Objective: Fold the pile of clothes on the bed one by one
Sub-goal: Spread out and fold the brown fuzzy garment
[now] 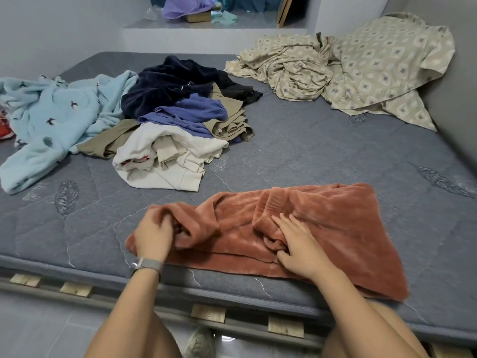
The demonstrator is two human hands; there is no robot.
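A rust-orange fleece garment [343, 228] lies spread along the near edge of the grey mattress [322, 156]. My left hand [154, 236] grips a bunched fold at the garment's left end, fingers curled into the fabric. My right hand [299, 246] lies flat on the garment's middle, fingers straight, pressing beside a ribbed cuff. Behind them sits the pile of clothes [180, 120]: a cream sweatshirt in front, blue, khaki and dark navy pieces stacked behind it.
A light-blue fleece with dark bird prints [51, 120] sprawls at the left. A beige patterned sheet [361, 68] is heaped at the back right against the wall. Wooden bed slats [206, 312] show below the mattress edge. A ledge with purple cloth [185, 7] runs behind the bed.
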